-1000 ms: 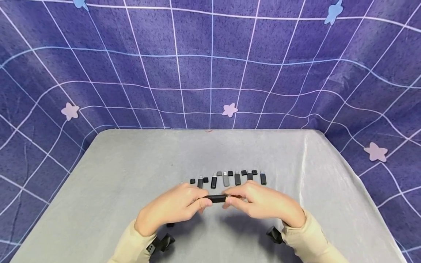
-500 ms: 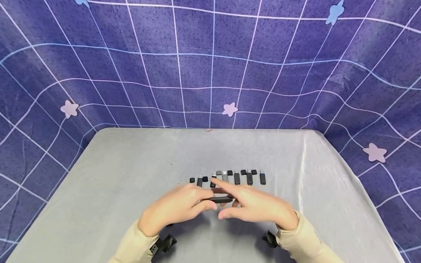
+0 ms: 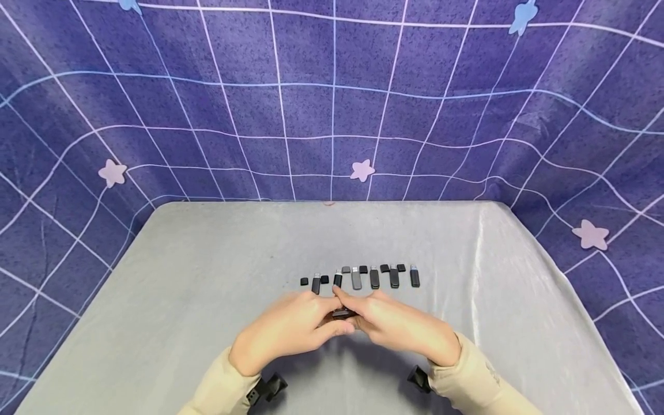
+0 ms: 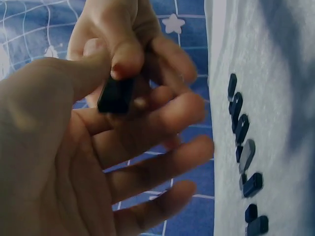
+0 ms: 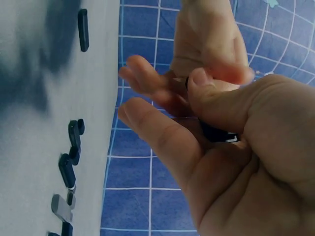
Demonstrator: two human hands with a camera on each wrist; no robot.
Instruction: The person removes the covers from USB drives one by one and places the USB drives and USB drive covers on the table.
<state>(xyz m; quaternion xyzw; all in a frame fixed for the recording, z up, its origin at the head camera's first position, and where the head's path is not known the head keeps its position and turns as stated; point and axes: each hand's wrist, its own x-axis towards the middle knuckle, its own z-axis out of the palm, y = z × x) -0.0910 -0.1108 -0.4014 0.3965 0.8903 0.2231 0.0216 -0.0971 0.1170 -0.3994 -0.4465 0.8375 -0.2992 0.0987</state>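
Note:
Both hands meet above the grey table around a black USB flash drive (image 3: 342, 314), mostly covered by fingers. My left hand (image 3: 290, 323) holds it between thumb and index finger; the other left fingers spread loosely in the left wrist view. From the other side, my right hand (image 3: 402, 320) pinches it, the right thumb (image 5: 216, 101) lying over the black body (image 5: 214, 132). A bit of metal shows at the drive's end near the right palm. Just beyond the hands lies a row of uncapped USB drives, among them a grey one (image 3: 356, 279) and a black one (image 3: 394, 276).
Small loose caps, such as a black cap (image 3: 304, 281) and a grey cap (image 3: 346, 270), lie among the row. The grey cloth-covered table (image 3: 218, 248) ends at a purple gridded curtain (image 3: 311, 115). Black wrist cameras (image 3: 274, 387) hang under both sleeves.
The right hand let its thumb and fingers spread around the drive, then closed on it again farther left. The left hand shifted slightly right, and the hands are now closer together.

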